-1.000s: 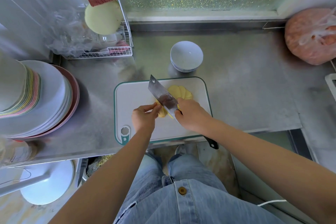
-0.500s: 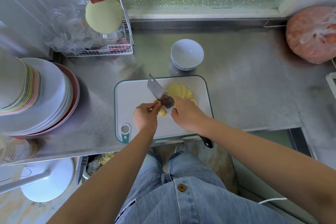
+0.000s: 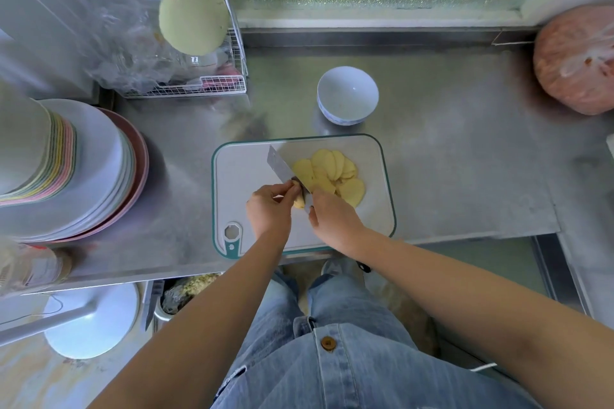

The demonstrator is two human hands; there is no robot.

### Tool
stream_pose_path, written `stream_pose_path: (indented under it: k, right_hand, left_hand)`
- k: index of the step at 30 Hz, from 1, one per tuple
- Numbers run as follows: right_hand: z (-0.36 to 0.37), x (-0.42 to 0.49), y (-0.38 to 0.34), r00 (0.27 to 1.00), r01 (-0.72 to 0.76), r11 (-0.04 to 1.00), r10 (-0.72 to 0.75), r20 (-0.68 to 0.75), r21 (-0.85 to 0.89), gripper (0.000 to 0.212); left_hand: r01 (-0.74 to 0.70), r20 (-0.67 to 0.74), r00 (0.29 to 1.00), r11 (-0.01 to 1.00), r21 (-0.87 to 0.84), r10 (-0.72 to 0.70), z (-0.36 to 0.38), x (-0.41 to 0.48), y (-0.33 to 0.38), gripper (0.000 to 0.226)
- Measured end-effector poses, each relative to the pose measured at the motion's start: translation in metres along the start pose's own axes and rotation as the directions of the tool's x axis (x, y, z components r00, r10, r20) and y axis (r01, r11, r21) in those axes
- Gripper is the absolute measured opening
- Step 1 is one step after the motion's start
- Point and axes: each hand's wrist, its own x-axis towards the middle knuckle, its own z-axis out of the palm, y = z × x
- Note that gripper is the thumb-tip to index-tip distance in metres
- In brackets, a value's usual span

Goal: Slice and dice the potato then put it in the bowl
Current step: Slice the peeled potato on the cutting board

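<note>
Left grip (image 3: 269,209) pinches the potato stub (image 3: 299,202) on the board (image 3: 246,183). Right grip (image 3: 332,219) wraps the knife (image 3: 281,167) handle, blade against the stub. Slices (image 3: 332,173) lie fanned just right of the blade. Bowl (image 3: 347,95) stands on the bench (image 3: 448,159), just beyond the board.

The green-rimmed white plastic cutting board (image 3: 246,183) lies at the near edge of the steel desk (image 3: 465,176), with pale-yellow potato slices (image 3: 332,169) on its right half. The round white ceramic bowl (image 3: 347,95) stands just behind it; stacked round plates (image 3: 99,169) sit well left.
</note>
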Motion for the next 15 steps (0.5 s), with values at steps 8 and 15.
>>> stream_pose_path:
  k: [8,15]
  right_hand:
    - [0.009,0.000,0.010,1.000,0.025,0.998,-0.026,-0.007,-0.057,0.026]
    - [-0.015,0.004,0.017,0.999,0.033,0.999,-0.034,0.006,0.026,0.028]
  left_hand:
    - [-0.188,0.059,0.982,0.961,0.203,0.180,-0.004,-0.003,0.004,0.023]
    - [-0.249,0.126,0.968,0.903,0.350,0.217,-0.010,0.003,0.009,0.020]
